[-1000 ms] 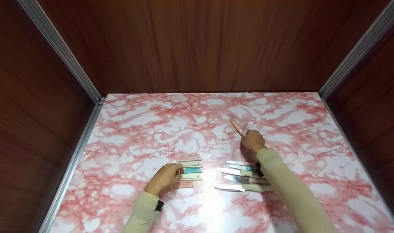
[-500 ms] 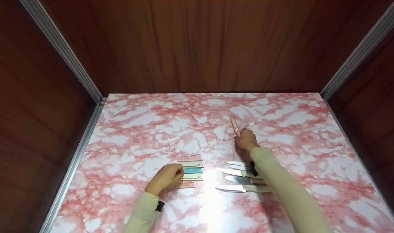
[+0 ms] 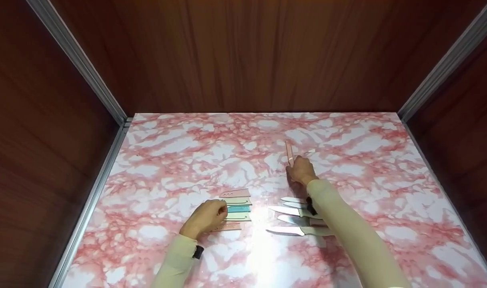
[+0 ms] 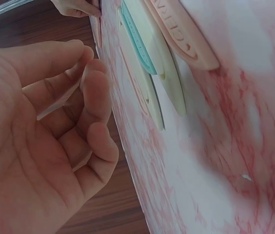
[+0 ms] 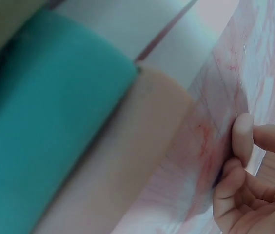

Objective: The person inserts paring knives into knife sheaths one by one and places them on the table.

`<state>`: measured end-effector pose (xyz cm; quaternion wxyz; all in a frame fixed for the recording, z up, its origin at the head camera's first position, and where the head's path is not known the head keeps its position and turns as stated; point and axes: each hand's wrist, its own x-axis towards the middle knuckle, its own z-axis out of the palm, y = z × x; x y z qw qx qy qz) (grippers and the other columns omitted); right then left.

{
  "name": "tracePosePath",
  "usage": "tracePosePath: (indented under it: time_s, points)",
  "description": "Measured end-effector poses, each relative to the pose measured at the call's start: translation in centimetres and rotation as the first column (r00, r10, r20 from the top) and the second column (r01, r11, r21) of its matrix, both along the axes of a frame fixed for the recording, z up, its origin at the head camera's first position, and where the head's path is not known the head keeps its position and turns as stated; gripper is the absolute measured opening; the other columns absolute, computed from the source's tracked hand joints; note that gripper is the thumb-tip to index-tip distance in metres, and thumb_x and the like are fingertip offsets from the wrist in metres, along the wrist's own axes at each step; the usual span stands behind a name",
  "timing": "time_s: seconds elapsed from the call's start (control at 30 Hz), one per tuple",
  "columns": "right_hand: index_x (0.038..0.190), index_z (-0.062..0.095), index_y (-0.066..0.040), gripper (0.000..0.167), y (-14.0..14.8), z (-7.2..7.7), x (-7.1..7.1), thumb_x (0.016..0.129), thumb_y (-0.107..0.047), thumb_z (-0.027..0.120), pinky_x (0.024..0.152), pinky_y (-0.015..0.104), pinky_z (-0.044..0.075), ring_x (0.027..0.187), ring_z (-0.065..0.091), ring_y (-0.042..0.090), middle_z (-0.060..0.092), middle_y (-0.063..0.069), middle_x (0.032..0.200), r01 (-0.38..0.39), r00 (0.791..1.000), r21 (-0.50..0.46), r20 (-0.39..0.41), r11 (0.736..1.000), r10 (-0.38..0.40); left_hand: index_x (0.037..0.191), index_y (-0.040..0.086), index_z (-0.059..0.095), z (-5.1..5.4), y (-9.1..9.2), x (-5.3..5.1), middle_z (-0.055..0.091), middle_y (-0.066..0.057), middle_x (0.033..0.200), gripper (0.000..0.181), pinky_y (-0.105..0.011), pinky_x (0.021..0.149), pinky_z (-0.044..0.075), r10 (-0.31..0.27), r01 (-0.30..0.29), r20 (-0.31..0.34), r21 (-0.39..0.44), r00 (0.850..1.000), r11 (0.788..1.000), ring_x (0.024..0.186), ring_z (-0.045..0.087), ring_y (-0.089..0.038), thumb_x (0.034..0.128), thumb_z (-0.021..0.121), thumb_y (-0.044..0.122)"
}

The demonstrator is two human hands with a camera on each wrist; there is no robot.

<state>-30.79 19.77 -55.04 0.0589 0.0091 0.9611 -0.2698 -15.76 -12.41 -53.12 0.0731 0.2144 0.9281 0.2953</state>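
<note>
My right hand (image 3: 302, 169) grips a long, narrow pink thing (image 3: 289, 151) above the far middle of the table, its free end towards the back wall; in the right wrist view the hand (image 5: 257, 183) has its fingers bent, and what it grips is mostly hidden. With loosely bent fingers and nothing in them, my left hand (image 3: 206, 217) hovers by the left ends of a row of blade covers: pink (image 3: 235, 193), light green, teal (image 3: 239, 209), light green and peach (image 3: 229, 227). The left wrist view shows that hand (image 4: 54, 117) beside the covers, apart from them.
Several knives lie to the right of the covers, blades leftward, the nearest blade (image 3: 285, 230) lowest; my right forearm hides some handles. A teal handle (image 5: 54, 122) and a peach one (image 5: 127, 146) fill the right wrist view. Brown panels (image 3: 247, 56) enclose the marbled table (image 3: 167, 160).
My right hand has shifted left and slightly away with the pink thing, which has turned from slanting to pointing more nearly straight away. The left hand has stayed about where it was.
</note>
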Motion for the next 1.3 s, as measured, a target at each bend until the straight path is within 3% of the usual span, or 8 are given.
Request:
tracePosePath:
  time_s: [0.2,0.4,0.53,0.7,1.03,1.3]
  points:
    - [0.094,0.054,0.006,0.033,0.1,0.8,0.7,0.091,-0.027,0.057,0.073,0.047,0.048,0.077,0.06,0.035,0.058,0.019,0.083,-0.066,0.998,0.044,0.001,0.997,0.066,0.078,0.016,0.059,0.6,0.1,0.1,0.051,0.007,0.071,0.014,-0.027,0.058,0.039,0.013,-0.013,0.009,-0.005,1.0,1.0,0.062,0.045,-0.009,0.0908,0.054,0.012]
    - [0.085,0.058,-0.001,0.029,0.9,2.2,2.0,0.093,-0.029,0.052,0.067,0.047,0.047,0.074,0.06,0.031,0.06,0.013,0.08,-0.144,0.99,0.119,0.028,0.982,0.142,0.078,0.016,0.058,1.1,0.2,-0.1,0.049,0.006,0.069,0.016,-0.028,0.057,0.037,0.032,-0.032,0.037,-0.017,0.999,0.999,0.061,0.044,-0.01,0.0935,0.054,0.015]
    - [0.085,0.06,-0.001,0.029,1.6,2.8,3.0,0.093,-0.028,0.052,0.064,0.046,0.046,0.074,0.059,0.031,0.06,0.012,0.079,-0.206,0.979,0.146,0.025,0.968,0.204,0.078,0.015,0.057,1.3,0.1,-0.3,0.048,0.005,0.07,0.015,-0.029,0.058,0.037,0.023,-0.021,0.039,-0.036,0.999,0.999,0.062,0.044,-0.011,0.0925,0.055,0.015]
    - [0.092,0.062,0.002,0.029,2.7,2.9,4.3,0.092,-0.026,0.054,0.071,0.049,0.047,0.079,0.06,0.035,0.062,0.017,0.087,-0.264,0.963,0.177,-0.01,0.948,0.27,0.079,0.014,0.062,1.3,0.1,-0.5,0.053,0.005,0.074,0.011,-0.031,0.061,0.041,-0.004,0.006,0.037,-0.051,0.999,0.999,0.065,0.047,-0.011,0.0895,0.058,0.013]
    - [0.092,0.064,0.0,0.025,5.4,2.6,6.9,0.092,-0.024,0.057,0.072,0.049,0.047,0.077,0.06,0.032,0.062,0.016,0.085,-0.311,0.944,0.172,-0.059,0.935,0.325,0.079,0.01,0.068,-0.2,0.5,1.0,0.059,0.003,0.075,0.006,-0.029,0.062,0.044,-0.087,0.086,-0.009,-0.066,0.996,0.994,0.068,0.051,-0.011,0.0842,0.066,0.009]
    - [0.091,0.063,-0.002,0.021,7.7,2.0,8.8,0.093,-0.021,0.055,0.068,0.046,0.048,0.069,0.058,0.023,0.063,0.011,0.084,-0.318,0.944,0.135,-0.049,0.938,0.327,0.077,0.014,0.064,-1.8,1.1,2.6,0.057,0.006,0.074,0.009,-0.028,0.064,0.043,-0.074,0.064,-0.079,-0.121,0.994,0.991,0.068,0.049,-0.01,0.0849,0.067,0.011]
